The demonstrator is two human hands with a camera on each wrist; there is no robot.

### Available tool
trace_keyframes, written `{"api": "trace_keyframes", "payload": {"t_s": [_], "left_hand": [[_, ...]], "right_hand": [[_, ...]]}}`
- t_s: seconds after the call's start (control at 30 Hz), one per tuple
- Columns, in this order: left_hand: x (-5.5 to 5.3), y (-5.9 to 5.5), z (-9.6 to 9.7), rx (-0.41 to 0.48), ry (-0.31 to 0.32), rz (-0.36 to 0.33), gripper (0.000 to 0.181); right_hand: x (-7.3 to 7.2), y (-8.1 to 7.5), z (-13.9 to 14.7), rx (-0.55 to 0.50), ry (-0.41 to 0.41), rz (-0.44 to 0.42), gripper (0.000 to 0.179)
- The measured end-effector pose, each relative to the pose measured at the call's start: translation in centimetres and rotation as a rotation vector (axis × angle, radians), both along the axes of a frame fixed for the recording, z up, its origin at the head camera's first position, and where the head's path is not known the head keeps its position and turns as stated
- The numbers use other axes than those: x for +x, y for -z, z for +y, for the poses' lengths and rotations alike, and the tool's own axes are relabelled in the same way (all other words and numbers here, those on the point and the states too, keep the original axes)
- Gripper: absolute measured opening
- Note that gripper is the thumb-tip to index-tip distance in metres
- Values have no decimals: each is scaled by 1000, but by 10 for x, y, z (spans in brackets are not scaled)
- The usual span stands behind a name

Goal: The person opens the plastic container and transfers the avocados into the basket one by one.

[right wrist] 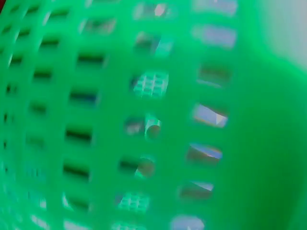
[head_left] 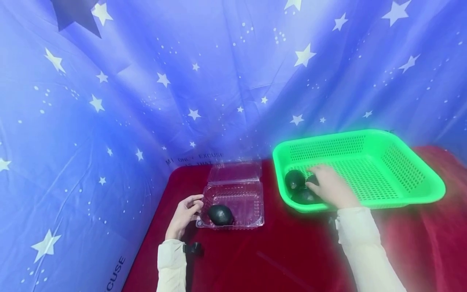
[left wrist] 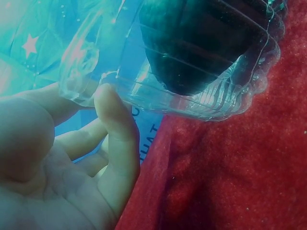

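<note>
In the head view my left hand (head_left: 184, 215) pinches the left rim of a clear plastic clamshell box (head_left: 248, 202); its lid stands folded back. One dark avocado (head_left: 220, 215) lies in the box's front left part. In the left wrist view, a finger and thumb (left wrist: 115, 115) grip the box edge, with the avocado (left wrist: 196, 43) close above. My right hand (head_left: 330, 186) reaches into a green plastic basket (head_left: 432, 190), its thumb and fingers around a dark avocado (head_left: 311, 180). Other dark avocados (head_left: 294, 179) lie beside it. The right wrist view shows only the basket's slotted wall (right wrist: 110, 115).
A red cloth (head_left: 292, 251) covers the table under the box and basket. Behind and to the left hangs a blue curtain (head_left: 226, 81) with white stars. The basket's raised rim surrounds the right hand.
</note>
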State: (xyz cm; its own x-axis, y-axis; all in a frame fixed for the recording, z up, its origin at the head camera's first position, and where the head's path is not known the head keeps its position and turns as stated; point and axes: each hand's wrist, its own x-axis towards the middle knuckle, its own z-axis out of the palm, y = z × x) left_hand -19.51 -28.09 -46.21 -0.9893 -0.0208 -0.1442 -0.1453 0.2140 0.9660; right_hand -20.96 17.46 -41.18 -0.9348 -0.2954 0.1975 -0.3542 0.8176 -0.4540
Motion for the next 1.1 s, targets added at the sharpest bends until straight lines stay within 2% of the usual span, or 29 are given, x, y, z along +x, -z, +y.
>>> {"api": "trace_keyframes", "payload": {"t_s": [0.23, 0.4, 0.73, 1.1], "left_hand": [[1, 0, -1, -8, 8, 8, 41], [0, 0, -1, 0, 5, 4, 40], [-1, 1, -1, 4, 2, 7, 39], [1, 1, 0, 10, 3, 5, 40]], "right_hand": [[1, -6, -22, -54, -30, 99, 43], [1, -6, -39, -101, -42, 125, 37], [6, -5, -73, -116, -76, 206, 35], [13, -2, -94, -105, -110, 240, 34]]}}
